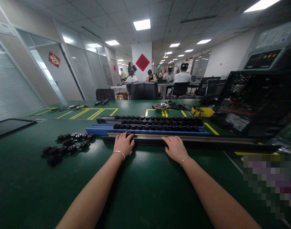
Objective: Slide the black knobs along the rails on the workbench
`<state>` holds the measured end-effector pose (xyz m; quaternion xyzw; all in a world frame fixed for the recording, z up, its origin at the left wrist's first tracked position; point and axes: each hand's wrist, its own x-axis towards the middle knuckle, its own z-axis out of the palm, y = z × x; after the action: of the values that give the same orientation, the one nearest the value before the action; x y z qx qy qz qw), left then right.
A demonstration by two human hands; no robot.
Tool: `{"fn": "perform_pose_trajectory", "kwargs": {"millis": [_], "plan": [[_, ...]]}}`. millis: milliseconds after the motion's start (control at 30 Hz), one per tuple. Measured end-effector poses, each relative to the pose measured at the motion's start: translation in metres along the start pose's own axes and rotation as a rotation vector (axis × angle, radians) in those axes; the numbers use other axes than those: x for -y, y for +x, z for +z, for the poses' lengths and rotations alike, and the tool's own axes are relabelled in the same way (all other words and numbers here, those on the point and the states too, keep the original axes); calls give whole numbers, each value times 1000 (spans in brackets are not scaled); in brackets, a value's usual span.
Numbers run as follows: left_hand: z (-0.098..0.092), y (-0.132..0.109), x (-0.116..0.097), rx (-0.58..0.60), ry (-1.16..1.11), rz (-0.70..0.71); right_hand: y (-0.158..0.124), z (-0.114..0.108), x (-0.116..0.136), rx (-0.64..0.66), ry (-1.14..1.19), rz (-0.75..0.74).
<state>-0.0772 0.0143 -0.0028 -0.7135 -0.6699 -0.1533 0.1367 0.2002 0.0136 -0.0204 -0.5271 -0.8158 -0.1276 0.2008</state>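
Observation:
My left hand is at the left end of a long black track with a silver top. Its fingers and thumb are closed about a small black block, seemingly a socket module, on that track. Further right, my right hand rests on the track's near edge with fingers stretched out and nothing visible in them. Behind it, blue-edged tracks carry rows of similar black blocks. More loose black blocks lie in a cluster left of my left hand.
The green table has yellow tape lines. Behind the tracks stand a metal bowl, cables and a yellow box. An open black computer case is at the right, a dark flat panel at the left. People sit beyond.

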Motion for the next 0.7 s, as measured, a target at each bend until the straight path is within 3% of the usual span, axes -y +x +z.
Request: {"fn": "perform_pose_trajectory", "kwargs": {"millis": [700], "plan": [[-2, 1, 16, 28, 15, -3, 0, -2, 1, 11, 18, 11]]}}
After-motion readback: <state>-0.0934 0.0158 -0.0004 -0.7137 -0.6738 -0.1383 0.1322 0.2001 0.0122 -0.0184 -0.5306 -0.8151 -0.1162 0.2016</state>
